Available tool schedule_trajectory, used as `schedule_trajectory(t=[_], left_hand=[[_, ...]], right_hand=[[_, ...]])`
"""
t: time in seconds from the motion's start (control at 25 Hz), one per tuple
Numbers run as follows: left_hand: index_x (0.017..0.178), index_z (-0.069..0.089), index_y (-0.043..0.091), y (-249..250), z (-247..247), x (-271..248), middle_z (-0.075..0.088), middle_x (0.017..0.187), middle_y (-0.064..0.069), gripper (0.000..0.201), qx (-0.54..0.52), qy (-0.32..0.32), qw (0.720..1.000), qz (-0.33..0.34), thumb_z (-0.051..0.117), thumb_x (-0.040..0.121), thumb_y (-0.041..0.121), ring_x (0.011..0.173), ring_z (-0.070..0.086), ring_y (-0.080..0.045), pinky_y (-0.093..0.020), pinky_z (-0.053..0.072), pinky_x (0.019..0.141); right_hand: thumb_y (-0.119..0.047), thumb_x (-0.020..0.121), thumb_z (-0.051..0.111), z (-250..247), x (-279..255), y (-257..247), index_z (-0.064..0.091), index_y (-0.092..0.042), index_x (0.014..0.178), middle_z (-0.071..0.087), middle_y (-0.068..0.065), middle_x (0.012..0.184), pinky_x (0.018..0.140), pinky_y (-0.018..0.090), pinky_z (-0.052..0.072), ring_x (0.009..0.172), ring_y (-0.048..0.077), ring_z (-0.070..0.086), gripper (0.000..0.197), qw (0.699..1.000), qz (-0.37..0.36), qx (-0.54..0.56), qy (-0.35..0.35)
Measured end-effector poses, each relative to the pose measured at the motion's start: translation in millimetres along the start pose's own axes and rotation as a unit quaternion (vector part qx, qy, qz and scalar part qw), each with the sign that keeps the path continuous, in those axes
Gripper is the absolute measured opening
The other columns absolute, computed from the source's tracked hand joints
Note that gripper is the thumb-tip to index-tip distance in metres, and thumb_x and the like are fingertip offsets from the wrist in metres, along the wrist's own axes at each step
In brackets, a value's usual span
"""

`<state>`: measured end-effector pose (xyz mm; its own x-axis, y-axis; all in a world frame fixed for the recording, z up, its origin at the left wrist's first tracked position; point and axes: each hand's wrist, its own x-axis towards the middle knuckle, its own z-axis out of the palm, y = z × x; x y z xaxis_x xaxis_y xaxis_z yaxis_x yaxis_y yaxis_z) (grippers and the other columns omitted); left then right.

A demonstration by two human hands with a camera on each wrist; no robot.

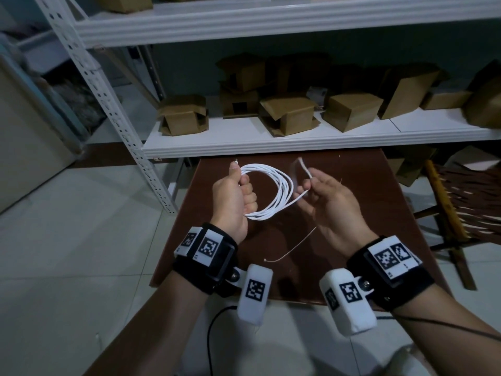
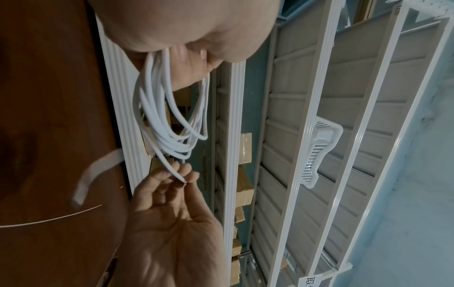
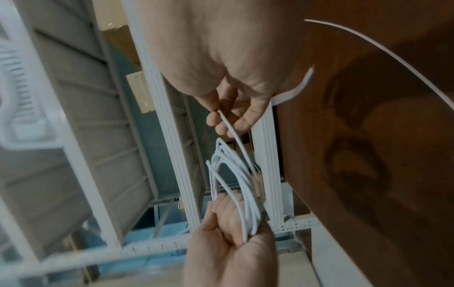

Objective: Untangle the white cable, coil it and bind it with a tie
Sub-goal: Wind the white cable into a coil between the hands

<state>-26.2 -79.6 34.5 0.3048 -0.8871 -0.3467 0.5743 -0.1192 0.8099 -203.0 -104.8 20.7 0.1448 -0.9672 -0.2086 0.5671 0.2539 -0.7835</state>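
Observation:
The white cable (image 1: 282, 191) hangs as a coil of several loops over the brown table (image 1: 366, 213). My left hand (image 1: 242, 192) grips the coil's left side in a fist, and one cable tip sticks up above the thumb. My right hand (image 1: 311, 185) is just right of the coil and pinches the cable's free end (image 2: 180, 178) in its fingertips. It also holds a flat white tie strip (image 1: 305, 168), which is blurred. In the right wrist view the strip (image 3: 294, 91) juts out behind the fingers (image 3: 230, 120), above the coil (image 3: 233, 174). A thin pale tie (image 1: 292, 248) lies on the table below the hands.
A white metal shelf (image 1: 271, 143) with several cardboard boxes (image 1: 349, 111) runs along the table's far edge. A slanted perforated shelf post (image 1: 113, 109) stands at left. A wooden chair (image 1: 461, 213) is at the right, on pale floor tiles.

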Motion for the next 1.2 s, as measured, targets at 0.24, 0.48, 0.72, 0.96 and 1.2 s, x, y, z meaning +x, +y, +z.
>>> schedule_trajectory(t=[0.24,0.48,0.72,0.96,1.2], left_hand=[[0.069,0.042,0.019,-2.1,4.1,-2.9,0.023,0.055,0.006,0.048,0.063,-0.028,0.998,-0.011,0.044,0.110,0.044,0.037,0.017,-0.005,-0.020,0.013,0.032],[0.069,0.041,0.019,-5.4,9.2,-11.8,0.024,0.054,0.006,0.047,0.121,-0.086,0.989,-0.019,0.043,0.110,0.042,0.036,0.018,-0.005,-0.017,0.015,0.031],[0.069,0.042,0.019,-7.4,10.4,-12.0,0.024,0.054,0.006,0.047,0.104,-0.084,0.991,0.000,0.043,0.110,0.043,0.038,0.018,-0.005,-0.018,0.014,0.033],[0.069,0.042,0.020,-1.7,6.2,-3.3,0.024,0.053,0.008,0.048,0.038,-0.059,0.997,0.009,0.043,0.110,0.046,0.037,0.017,-0.004,-0.019,0.016,0.030],[0.068,0.042,0.020,-0.6,6.9,-5.4,0.025,0.051,0.009,0.050,-0.017,-0.055,0.998,-0.006,0.042,0.110,0.046,0.035,0.018,-0.003,-0.019,0.016,0.030]], right_hand=[[0.000,0.103,0.058,6.9,-13.3,-6.0,0.052,-0.005,0.138,0.081,0.008,0.101,0.073,0.017,0.054,0.086,0.010,0.073,0.036,0.976,-0.168,-0.139,-0.026],[-0.002,0.105,0.056,11.0,-16.1,-8.5,0.054,-0.008,0.142,0.077,0.002,0.124,0.090,0.025,0.061,0.113,0.018,0.074,0.038,0.985,-0.128,-0.096,-0.067],[0.006,0.098,0.058,7.6,-12.9,-7.7,0.065,-0.007,0.122,0.081,0.011,0.105,0.076,0.022,0.061,0.093,0.020,0.078,0.028,0.985,-0.097,-0.134,0.044],[-0.028,0.109,0.047,0.5,-9.3,8.2,0.060,-0.001,0.105,0.073,0.020,0.076,0.045,0.023,0.049,0.054,0.024,0.061,0.030,0.937,0.158,-0.306,0.051],[-0.054,0.108,0.036,5.8,-10.8,14.7,0.057,0.005,0.130,0.066,0.043,0.120,0.083,0.040,0.061,0.099,0.049,0.073,0.067,0.923,0.358,-0.091,-0.108]])
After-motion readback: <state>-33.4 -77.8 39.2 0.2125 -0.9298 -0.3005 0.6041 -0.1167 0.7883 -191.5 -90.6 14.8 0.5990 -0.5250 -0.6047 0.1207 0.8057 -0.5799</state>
